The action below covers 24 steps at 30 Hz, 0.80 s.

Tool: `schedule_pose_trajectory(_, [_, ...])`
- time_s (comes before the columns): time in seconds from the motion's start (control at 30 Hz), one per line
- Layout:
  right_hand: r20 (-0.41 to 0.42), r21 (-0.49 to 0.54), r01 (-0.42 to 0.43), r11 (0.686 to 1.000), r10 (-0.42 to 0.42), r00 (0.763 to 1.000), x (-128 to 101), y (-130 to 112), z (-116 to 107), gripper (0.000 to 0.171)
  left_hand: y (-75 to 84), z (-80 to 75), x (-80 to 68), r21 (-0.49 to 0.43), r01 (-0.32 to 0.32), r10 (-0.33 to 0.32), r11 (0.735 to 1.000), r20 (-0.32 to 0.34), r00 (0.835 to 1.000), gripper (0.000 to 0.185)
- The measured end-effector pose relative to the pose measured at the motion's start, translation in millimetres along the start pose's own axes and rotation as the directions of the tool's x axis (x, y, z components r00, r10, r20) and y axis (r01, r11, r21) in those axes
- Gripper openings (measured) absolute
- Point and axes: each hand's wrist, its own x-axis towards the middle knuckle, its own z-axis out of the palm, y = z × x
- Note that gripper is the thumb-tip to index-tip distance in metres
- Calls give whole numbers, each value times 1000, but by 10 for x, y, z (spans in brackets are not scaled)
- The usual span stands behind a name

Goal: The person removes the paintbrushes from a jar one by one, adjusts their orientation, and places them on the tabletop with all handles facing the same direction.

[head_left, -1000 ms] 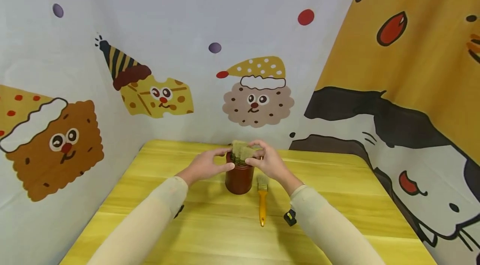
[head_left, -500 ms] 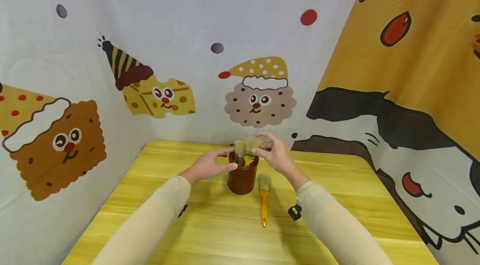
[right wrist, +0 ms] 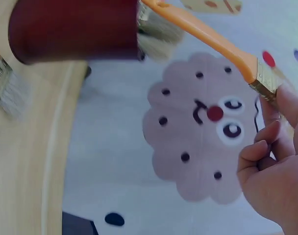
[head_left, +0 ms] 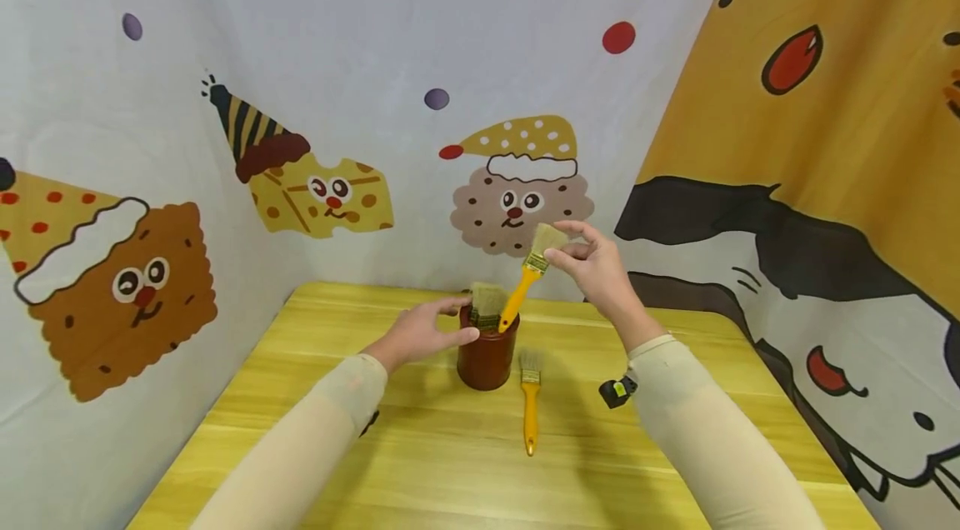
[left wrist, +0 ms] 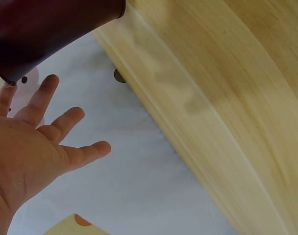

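My right hand (head_left: 598,263) pinches a paintbrush (head_left: 516,297) by its bristle end, with the yellow handle slanting down to the left. That handle's tip appears at the rim of a reddish-brown cylindrical pot (head_left: 484,363) in the head view. Pale bristles of another paintbrush or brushes (head_left: 489,297) stick up out of the pot; their handles are hidden inside. My left hand (head_left: 420,334) rests at the pot's left rim, thumb in front, index finger toward the back. In the left wrist view its fingers (left wrist: 65,122) are spread and fairly straight beside the pot.
One more yellow-handled paintbrush (head_left: 530,413) lies on the wooden table (head_left: 450,472), just right of the pot, bristles pointing away from me. A cloth with cartoon prints (head_left: 337,55) hangs close behind the table's far edge. A black strap device (head_left: 618,391) sits at my right wrist.
My right hand has drawn one paintbrush up out of the pot, moving up and to the right, so its yellow handle now shows. The left hand stays at the pot.
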Motion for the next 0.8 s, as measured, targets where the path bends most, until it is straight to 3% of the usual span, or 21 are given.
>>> schedule_pose_trajectory(0.13, [-7,4,-129,992,129,992,18,116,-183,57,7,20,11,-7,-15,15,1000,5,1000,77])
schedule_pose_trajectory(0.3, [46,-101,-253,962,259,965,-11,432,-275,61,0,34,7,-1,-7,7,1000,7,1000,75])
schedule_pose_trajectory(0.53, [106,-188,-298,936,321,941,-96,782,-265,59,6,14,-19,0,-3,3,1000,7,1000,76])
schedule_pose_trajectory(0.8, [150,-208,-301,931,335,930,-136,907,-205,57,24,-14,-29,-6,-9,9,1000,12,1000,74])
